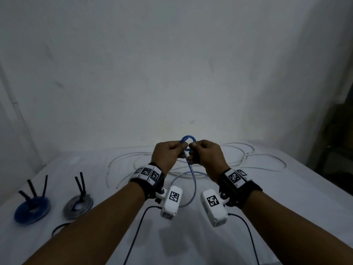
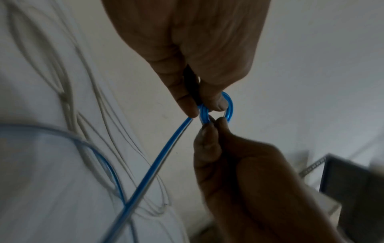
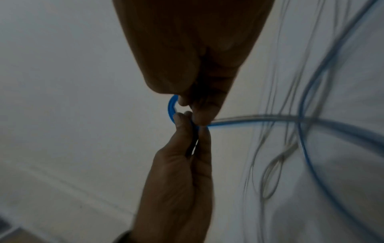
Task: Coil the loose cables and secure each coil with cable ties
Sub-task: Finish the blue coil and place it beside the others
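A thin blue cable (image 1: 192,180) rises from the white table to a small loop (image 1: 188,142) held up in front of me. My left hand (image 1: 182,147) pinches the loop's left side and my right hand (image 1: 193,148) pinches its right side, fingertips almost touching. The left wrist view has the loop (image 2: 228,106) between my left fingertips (image 2: 216,103) and the right hand (image 2: 209,131). In the right wrist view the loop (image 3: 171,108) bulges left of both hands. A dark strip lies between the left fingers (image 3: 193,143); I cannot tell what it is.
A loose white cable (image 1: 248,159) sprawls across the back of the table (image 1: 286,217). At the front left lie a tied blue coil (image 1: 32,209) and a tied grey coil (image 1: 78,205), black tie ends sticking up. A black cable loop (image 1: 59,228) lies nearby. The table's right edge meets dark furniture (image 1: 336,142).
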